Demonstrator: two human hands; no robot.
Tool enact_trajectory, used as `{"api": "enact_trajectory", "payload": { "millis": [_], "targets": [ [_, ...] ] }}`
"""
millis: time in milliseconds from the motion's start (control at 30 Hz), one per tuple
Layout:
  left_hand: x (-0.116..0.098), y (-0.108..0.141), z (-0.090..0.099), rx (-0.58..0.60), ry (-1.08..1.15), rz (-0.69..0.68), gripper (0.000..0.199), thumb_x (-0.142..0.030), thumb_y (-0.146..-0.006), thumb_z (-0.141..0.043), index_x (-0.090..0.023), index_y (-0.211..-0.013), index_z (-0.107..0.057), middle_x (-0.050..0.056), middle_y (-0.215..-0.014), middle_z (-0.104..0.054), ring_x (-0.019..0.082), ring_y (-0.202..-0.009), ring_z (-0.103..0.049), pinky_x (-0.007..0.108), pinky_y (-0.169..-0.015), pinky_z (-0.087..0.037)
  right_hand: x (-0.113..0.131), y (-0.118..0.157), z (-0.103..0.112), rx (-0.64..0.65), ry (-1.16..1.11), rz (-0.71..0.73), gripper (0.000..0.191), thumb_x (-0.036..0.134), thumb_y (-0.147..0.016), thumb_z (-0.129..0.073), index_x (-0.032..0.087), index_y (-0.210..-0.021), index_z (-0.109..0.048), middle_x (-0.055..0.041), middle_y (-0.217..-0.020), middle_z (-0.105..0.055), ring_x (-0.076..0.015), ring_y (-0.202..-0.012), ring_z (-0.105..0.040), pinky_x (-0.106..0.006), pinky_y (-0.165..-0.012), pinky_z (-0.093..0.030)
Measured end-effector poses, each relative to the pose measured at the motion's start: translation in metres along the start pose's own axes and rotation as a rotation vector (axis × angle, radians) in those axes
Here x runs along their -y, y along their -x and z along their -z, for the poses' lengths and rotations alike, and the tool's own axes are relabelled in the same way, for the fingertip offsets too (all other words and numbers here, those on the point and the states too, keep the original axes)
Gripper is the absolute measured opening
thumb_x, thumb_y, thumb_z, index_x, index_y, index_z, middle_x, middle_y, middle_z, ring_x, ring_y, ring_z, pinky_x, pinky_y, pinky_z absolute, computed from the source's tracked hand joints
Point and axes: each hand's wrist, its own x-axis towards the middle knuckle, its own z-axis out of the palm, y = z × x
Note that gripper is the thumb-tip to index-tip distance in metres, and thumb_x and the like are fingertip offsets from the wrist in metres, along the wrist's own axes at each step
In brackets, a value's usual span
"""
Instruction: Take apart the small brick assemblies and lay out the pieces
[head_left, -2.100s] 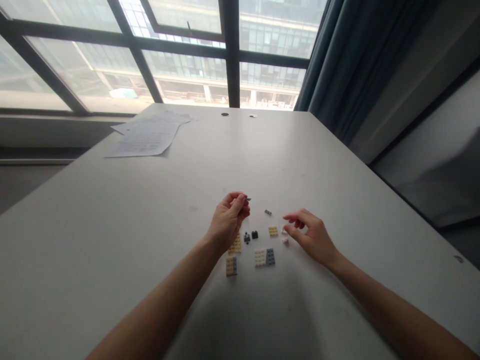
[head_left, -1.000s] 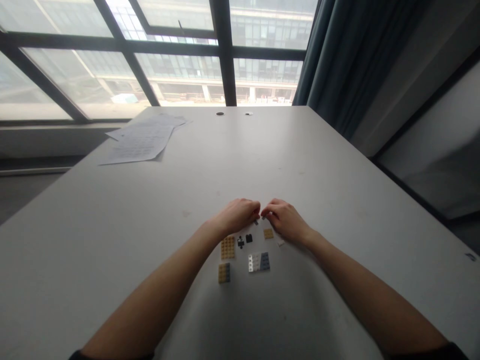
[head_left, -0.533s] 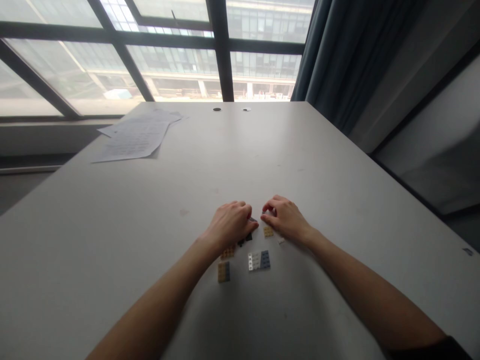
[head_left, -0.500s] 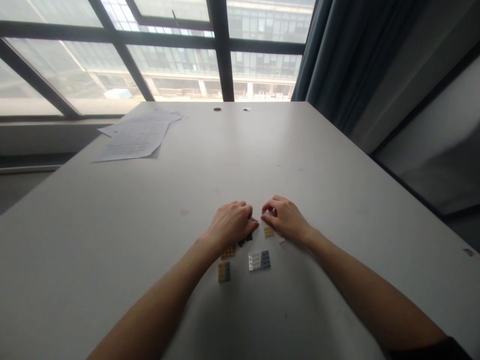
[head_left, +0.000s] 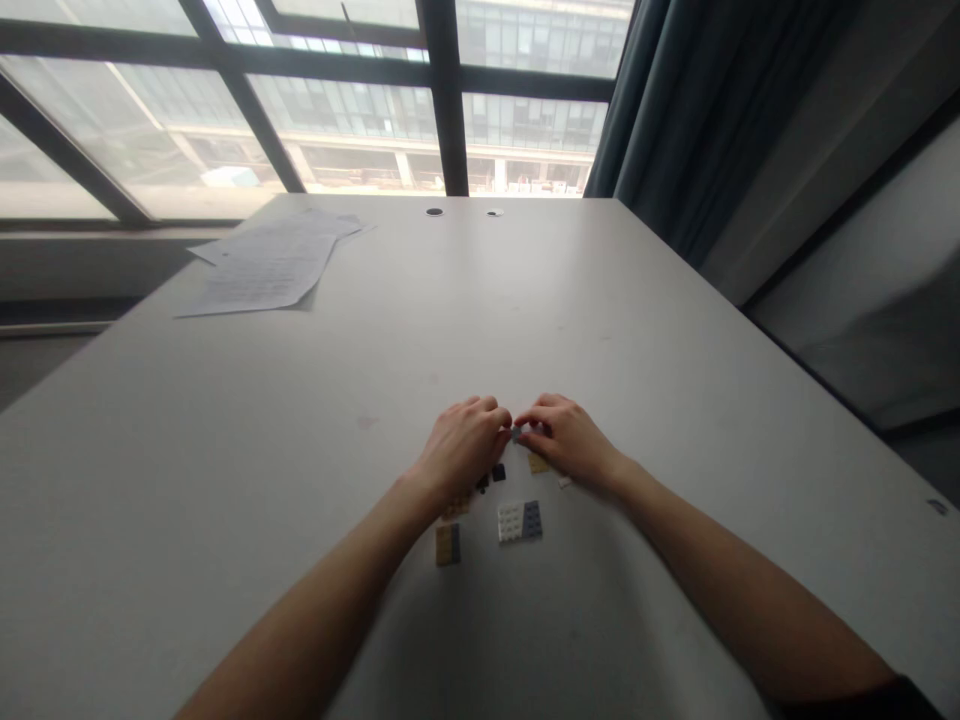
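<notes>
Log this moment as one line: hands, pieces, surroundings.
left hand: pinching small gray piece | right hand: fingers at same piece | near: white-and-gray plate, tan-and-gray piece on table | far: papers

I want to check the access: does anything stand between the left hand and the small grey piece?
Nothing visible does: the small grey piece is at the fingertips of the left hand. The black piece lies nearer the wearer, not between.

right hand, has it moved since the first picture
Yes, left: the right hand was wholly right of the white-and-grey plate; now it reaches left past that plate's right edge.
</notes>
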Motion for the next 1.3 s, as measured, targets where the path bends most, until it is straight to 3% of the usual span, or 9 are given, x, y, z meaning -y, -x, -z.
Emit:
{"api": "enact_trajectory", "payload": {
  "millis": [533, 667, 767, 933, 1000, 1167, 1300],
  "targets": [
    [0.001, 0.001, -0.001, -0.021, 0.008, -0.018, 0.021, -0.021, -0.091, -0.049, -0.022, -0.088, -0.070, 0.005, -0.086, -0.065, 0.020, -0.083, -0.061, 0.031, -0.072, -0.047, 0.002, 0.001, 0.000, 0.002, -0.005, 0.009, 0.010, 0.021, -0.081, -0.071, 0.020, -0.091, -0.072, -0.0015, -0.081, -0.061, -0.0166, -0.080, -0.056, -0.030, -0.079, -0.043],
    [0.003, 0.002, 0.000, -0.037, 0.018, -0.014, 0.019, -0.019, -0.090, -0.051, -0.021, -0.095, -0.069, 0.005, -0.092, -0.067, 0.021, -0.087, -0.062, 0.032, -0.075, -0.049, 0.001, 0.001, 0.001, -0.027, -0.067, -0.019, 0.018, 0.023, -0.081, -0.070, 0.020, -0.099, -0.071, -0.0021, -0.085, -0.063, -0.0156, -0.079, -0.057, -0.029, -0.076, -0.045],
    [0.003, 0.003, 0.005, -0.075, 0.034, 0.007, 0.018, -0.018, -0.090, -0.051, -0.021, -0.097, -0.068, 0.005, -0.095, -0.068, 0.020, -0.088, -0.063, 0.032, -0.075, -0.049, -0.003, -0.001, 0.009, -0.081, -0.133, -0.048, 0.023, 0.023, -0.083, -0.067, 0.019, -0.106, -0.068, -0.0026, -0.088, -0.063, -0.0144, -0.077, -0.058, -0.027, -0.072, -0.046],
    [0.002, 0.007, 0.013, -0.173, 0.081, 0.019, 0.015, -0.020, -0.090, -0.053, -0.020, -0.094, -0.068, 0.004, -0.094, -0.068, 0.020, -0.086, -0.062, 0.031, -0.074, -0.049, -0.009, 0.003, 0.039, -0.196, -0.146, -0.096, 0.019, 0.024, -0.083, -0.067, 0.018, -0.101, -0.069, -0.0021, -0.084, -0.064, -0.0135, -0.071, -0.057, -0.028, -0.070, -0.047],
    [0.002, 0.007, 0.014, -0.211, 0.098, 0.009, 0.014, -0.020, -0.090, -0.053, -0.020, -0.092, -0.067, 0.004, -0.093, -0.068, 0.019, -0.084, -0.062, 0.031, -0.072, -0.049, -0.012, 0.013, 0.050, -0.166, -0.125, -0.118, 0.020, 0.024, -0.082, -0.067, 0.018, -0.101, -0.069, -0.0022, -0.086, -0.065, -0.0136, -0.071, -0.057, -0.028, -0.070, -0.047],
    [0.003, 0.007, 0.018, -0.317, 0.168, -0.009, 0.013, -0.021, -0.090, -0.053, -0.019, -0.089, -0.066, 0.004, -0.090, -0.067, 0.019, -0.083, -0.060, 0.032, -0.075, -0.048, -0.018, 0.044, 0.052, 0.114, -0.068, -0.117, 0.021, 0.025, -0.083, -0.067, 0.021, -0.103, -0.070, -0.0031, -0.094, -0.065, -0.0138, -0.072, -0.058, -0.027, -0.069, -0.047],
    [-0.002, 0.012, 0.019, -0.340, 0.203, -0.041, 0.013, -0.022, -0.091, -0.053, -0.019, -0.089, -0.066, 0.004, -0.090, -0.067, 0.018, -0.083, -0.059, 0.032, -0.076, -0.048, -0.018, 0.055, 0.042, 0.100, -0.043, -0.112, 0.022, 0.026, -0.082, -0.068, 0.019, -0.104, -0.070, -0.0042, -0.095, -0.063, -0.0145, -0.074, -0.058, -0.027, -0.070, -0.047]
  ]
}}
